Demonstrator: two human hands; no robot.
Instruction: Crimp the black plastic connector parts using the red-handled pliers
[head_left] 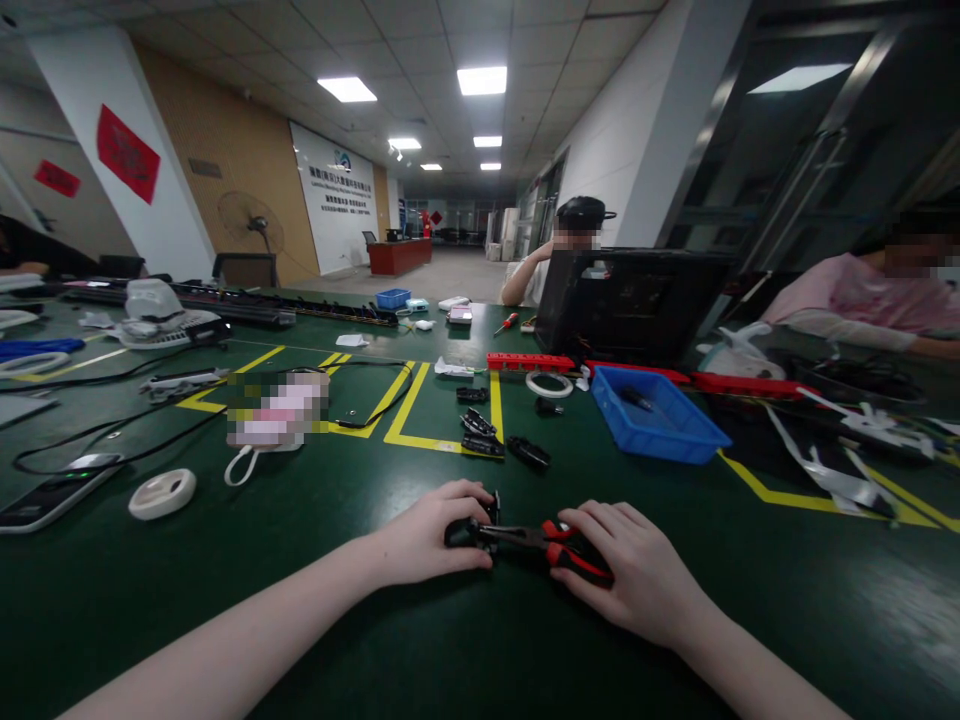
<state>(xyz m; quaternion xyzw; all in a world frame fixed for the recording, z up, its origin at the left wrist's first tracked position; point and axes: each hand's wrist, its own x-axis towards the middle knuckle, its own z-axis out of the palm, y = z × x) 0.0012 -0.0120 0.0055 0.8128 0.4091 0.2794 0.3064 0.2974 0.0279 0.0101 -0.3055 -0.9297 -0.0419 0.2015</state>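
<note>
My left hand [439, 535] is closed around a small black part [461, 532], much of it hidden by the fingers. In my right hand [626, 565] is a pair of needle-nose pliers [559, 545] with red and black handles. The pliers' metal jaws point left and meet the black part. I cannot tell how firmly they bite on it. Beyond my hands, several similar black pieces [480, 425] lie on the green table, and one of them [529, 452] rests a little nearer to me.
A blue tray [660, 440] with a dark item stands at right. Behind it are red strips [529, 362] and a large black case [637, 300]. A power bank [60, 495], white ring [163, 494] and cables lie left. Two co-workers sit across and at right.
</note>
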